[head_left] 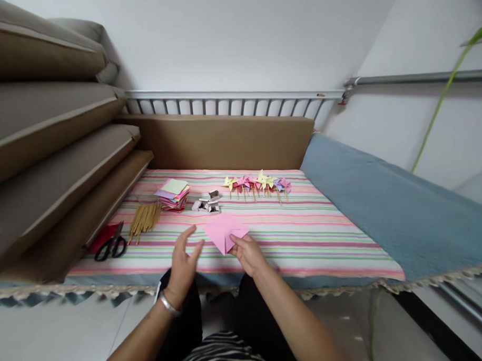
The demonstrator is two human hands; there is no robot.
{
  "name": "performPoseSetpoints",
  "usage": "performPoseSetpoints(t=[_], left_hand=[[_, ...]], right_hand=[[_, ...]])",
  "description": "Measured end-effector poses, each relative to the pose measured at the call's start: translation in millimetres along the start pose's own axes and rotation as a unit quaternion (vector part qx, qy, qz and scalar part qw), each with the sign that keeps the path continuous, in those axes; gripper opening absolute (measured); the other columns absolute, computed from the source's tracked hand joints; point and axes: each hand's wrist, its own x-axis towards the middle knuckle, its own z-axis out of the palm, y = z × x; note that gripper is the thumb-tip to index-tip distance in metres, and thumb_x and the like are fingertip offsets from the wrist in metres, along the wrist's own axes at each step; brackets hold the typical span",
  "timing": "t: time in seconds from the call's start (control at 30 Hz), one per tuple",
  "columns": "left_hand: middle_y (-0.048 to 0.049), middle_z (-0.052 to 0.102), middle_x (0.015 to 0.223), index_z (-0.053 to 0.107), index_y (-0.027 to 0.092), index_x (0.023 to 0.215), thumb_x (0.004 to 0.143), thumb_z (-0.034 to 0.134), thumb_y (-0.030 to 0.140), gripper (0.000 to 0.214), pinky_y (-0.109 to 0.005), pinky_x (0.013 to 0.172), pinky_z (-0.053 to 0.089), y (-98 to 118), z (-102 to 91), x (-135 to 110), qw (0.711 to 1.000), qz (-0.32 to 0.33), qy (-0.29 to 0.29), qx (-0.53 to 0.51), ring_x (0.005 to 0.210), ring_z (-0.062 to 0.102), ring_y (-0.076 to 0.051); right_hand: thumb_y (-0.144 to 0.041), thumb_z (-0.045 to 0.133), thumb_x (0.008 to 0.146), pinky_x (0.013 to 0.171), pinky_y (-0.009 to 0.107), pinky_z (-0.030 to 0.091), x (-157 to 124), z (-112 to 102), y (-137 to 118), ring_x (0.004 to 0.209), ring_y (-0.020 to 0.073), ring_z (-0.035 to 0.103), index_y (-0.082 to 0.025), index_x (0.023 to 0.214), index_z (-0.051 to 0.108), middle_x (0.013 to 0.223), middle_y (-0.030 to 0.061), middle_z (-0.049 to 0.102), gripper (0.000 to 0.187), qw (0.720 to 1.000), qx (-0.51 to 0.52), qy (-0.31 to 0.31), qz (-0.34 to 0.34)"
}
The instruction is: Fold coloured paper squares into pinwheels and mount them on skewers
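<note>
My right hand [247, 254] pinches the lower edge of a pink paper square [224, 231], folded with a crease, held just over the striped cloth [306, 236]. To its left my left hand [184, 264] hovers with the fingers stretched and apart, holding nothing, a few centimetres from the paper. A silver bracelet circles the left wrist.
Further back lie a stack of coloured paper [173, 193], a bundle of wooden sticks [145, 218], small metal boxes [207, 204] and a row of finished paper pinwheels [259, 183]. Black-handled scissors [112, 245] rest at the left edge. Cushions [45, 129] pile up on the left, a blue cover [384, 207] right.
</note>
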Motion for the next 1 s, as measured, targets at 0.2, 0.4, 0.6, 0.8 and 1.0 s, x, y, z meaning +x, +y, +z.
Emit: performPoseSetpoints(t=[0.2, 0.4, 0.6, 0.8, 1.0], left_hand=[[-0.0160, 0.068, 0.099, 0.066, 0.012, 0.092, 0.081, 0.052, 0.046, 0.039, -0.044, 0.090, 0.044, 15.7, -26.2, 12.4, 0.786, -0.405, -0.205, -0.420, 0.096, 0.062, -0.027], [-0.0091, 0.069, 0.102, 0.064, 0.017, 0.101, 0.083, 0.052, 0.037, 0.030, -0.039, 0.091, 0.045, 39.5, -13.5, -2.2, 0.746, -0.358, -0.174, -0.534, 0.097, 0.062, -0.022], [-0.0074, 0.069, 0.103, 0.063, 0.017, 0.103, 0.081, 0.055, 0.027, 0.025, -0.034, 0.083, 0.049, 45.6, -2.9, -8.4, 0.750, -0.330, -0.153, -0.552, 0.093, 0.064, -0.020], [-0.0068, 0.072, 0.088, 0.066, 0.011, 0.094, 0.075, 0.063, 0.015, 0.019, -0.026, 0.072, 0.052, 48.6, 14.3, -3.9, 0.787, -0.341, -0.086, -0.507, 0.075, 0.066, -0.016], [-0.0074, 0.072, 0.084, 0.066, 0.010, 0.090, 0.074, 0.063, 0.011, 0.016, -0.025, 0.064, 0.053, 48.4, 17.9, 1.3, 0.786, -0.371, -0.010, -0.494, 0.070, 0.066, -0.016]], right_hand=[[-0.030, 0.076, 0.062, 0.059, 0.028, 0.049, -21.6, 11.2, -18.6, 0.064, 0.0156, 0.063, -0.016, 0.094, 0.063, 0.081, 0.0049, 0.071, 0.037, 0.994, -0.064, -0.088, 0.015], [-0.033, 0.072, 0.065, 0.058, 0.025, 0.049, -35.9, 31.8, -18.7, 0.068, 0.0154, 0.063, -0.017, 0.098, 0.062, 0.089, 0.0045, 0.070, 0.038, 0.988, -0.132, -0.076, -0.009], [-0.030, 0.067, 0.069, 0.059, 0.026, 0.050, -43.4, 42.5, -25.0, 0.073, 0.0166, 0.063, -0.019, 0.106, 0.058, 0.096, 0.0046, 0.069, 0.040, 0.987, -0.146, -0.055, -0.044], [-0.029, 0.065, 0.070, 0.064, 0.029, 0.052, -41.3, 46.0, -26.7, 0.081, 0.0187, 0.063, -0.019, 0.109, 0.057, 0.100, 0.0048, 0.067, 0.041, 0.984, -0.164, -0.054, -0.054], [-0.029, 0.057, 0.078, 0.070, 0.035, 0.054, -40.1, 25.0, -18.9, 0.076, 0.0191, 0.065, -0.019, 0.120, 0.050, 0.089, 0.0060, 0.067, 0.044, 0.937, -0.314, 0.005, -0.154]])
